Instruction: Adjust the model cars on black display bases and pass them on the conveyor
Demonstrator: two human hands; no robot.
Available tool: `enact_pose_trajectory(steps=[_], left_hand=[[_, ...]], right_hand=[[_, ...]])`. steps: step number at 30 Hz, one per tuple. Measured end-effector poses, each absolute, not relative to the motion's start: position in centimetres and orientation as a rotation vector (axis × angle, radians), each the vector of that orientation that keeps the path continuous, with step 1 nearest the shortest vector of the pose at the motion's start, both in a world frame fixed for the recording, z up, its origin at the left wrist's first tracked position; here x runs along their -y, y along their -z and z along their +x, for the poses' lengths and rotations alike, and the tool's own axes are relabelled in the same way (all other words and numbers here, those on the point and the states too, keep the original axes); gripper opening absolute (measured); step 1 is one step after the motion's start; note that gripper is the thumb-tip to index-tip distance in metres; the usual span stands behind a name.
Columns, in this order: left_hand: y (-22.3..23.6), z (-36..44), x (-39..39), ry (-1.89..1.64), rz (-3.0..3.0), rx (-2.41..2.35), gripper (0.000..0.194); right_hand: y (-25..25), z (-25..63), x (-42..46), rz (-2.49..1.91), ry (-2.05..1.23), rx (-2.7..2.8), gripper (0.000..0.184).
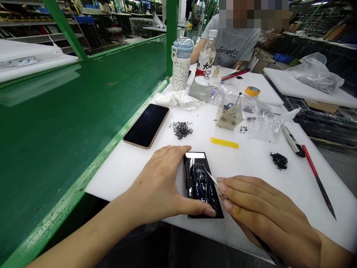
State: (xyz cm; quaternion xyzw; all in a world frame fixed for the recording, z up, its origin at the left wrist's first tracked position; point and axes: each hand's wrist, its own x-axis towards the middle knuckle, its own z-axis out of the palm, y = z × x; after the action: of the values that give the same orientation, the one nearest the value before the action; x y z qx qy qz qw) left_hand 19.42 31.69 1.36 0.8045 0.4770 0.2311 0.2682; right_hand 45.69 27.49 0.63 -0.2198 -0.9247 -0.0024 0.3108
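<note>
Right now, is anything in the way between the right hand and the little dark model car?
Nothing visible is: the right hand holds a thin metal tool, its tip at the model car. The left hand has its thumb over the near end of the black base, away from that tip.

1. This looks like a workshop in a factory.
2. A long green belt (83,111) runs beside the white board (245,163), and a green post (172,37) stands by it.
3. Tiny black bits (182,130) lie in heaps around a toy car (202,182), with a red tool (310,160) off to the side.
4. Another person (237,44) sits at the far end.
5. Long shelves (41,39) with lots of stuff on them fill the back.
</note>
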Motion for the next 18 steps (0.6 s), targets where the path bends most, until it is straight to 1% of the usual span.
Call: enact_pose_trajectory(steps=[7,18], left_hand=[[-1.39,19.38,-31.63,-0.613,2.136,-1.295,0.12],[-1.47,19.42,-31.72,-0.596,2.126,-1.306,0.12]], right_hand=[[-0.39,45.75,-27.56,-0.586,0.029,2.433,0.022],[-0.86,45.44,-27.62,-0.602,0.083,2.428,0.02]])
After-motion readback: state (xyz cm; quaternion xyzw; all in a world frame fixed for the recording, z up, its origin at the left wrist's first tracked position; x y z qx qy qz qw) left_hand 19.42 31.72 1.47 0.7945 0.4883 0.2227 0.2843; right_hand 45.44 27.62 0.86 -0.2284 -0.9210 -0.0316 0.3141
